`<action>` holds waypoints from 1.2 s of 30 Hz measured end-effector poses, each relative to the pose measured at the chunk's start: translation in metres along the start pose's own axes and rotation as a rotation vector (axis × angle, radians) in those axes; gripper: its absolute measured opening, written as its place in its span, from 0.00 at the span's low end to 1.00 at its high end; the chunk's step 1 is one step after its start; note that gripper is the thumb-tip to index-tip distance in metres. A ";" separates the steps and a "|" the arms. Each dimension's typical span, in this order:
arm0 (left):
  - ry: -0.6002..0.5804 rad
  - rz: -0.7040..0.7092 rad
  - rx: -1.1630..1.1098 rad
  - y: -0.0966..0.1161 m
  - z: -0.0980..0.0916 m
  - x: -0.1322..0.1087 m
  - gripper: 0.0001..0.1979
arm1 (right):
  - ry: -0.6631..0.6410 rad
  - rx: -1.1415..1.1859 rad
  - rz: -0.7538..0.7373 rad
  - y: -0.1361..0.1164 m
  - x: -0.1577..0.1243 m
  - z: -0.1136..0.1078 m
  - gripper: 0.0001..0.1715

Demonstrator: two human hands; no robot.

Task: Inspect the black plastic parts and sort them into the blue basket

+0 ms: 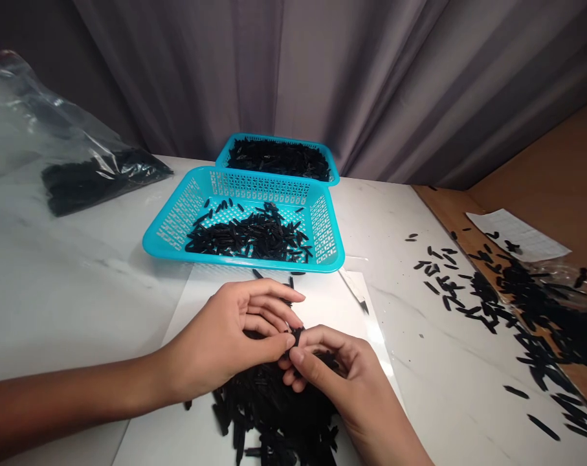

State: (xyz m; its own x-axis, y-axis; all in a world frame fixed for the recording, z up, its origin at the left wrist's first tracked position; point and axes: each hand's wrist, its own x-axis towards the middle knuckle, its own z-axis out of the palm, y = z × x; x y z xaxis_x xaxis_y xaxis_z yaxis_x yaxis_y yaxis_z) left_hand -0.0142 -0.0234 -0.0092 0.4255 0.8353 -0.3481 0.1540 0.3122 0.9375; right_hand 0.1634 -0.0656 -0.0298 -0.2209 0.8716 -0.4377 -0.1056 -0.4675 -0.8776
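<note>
My left hand (235,336) and my right hand (336,375) meet over a heap of small black plastic pieces (274,414) on a white sheet (332,301). Both pinch one small black piece (296,338) between thumbs and fingertips. The left hand's other fingers stretch out above the pinch. Just beyond the hands stands a turquoise basket (177,220) with several black pieces lying in it.
A second turquoise basket (332,169), fuller, stands behind the first. A clear plastic bag (79,175) of black pieces lies at the far left. More black pieces (516,304) are scattered at the right across the white table edge, near a paper slip (516,234). Grey curtain behind.
</note>
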 end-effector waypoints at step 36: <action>-0.164 0.073 0.130 0.009 -0.001 0.002 0.07 | -0.070 0.026 0.068 -0.003 -0.002 -0.003 0.16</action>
State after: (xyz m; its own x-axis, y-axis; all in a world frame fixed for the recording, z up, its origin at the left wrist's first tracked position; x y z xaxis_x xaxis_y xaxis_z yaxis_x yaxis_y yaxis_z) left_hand -0.0128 -0.0189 -0.0014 0.5774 0.7656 -0.2837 0.2269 0.1834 0.9565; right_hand 0.1674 -0.0652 -0.0272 -0.2956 0.8257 -0.4805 -0.1127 -0.5296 -0.8407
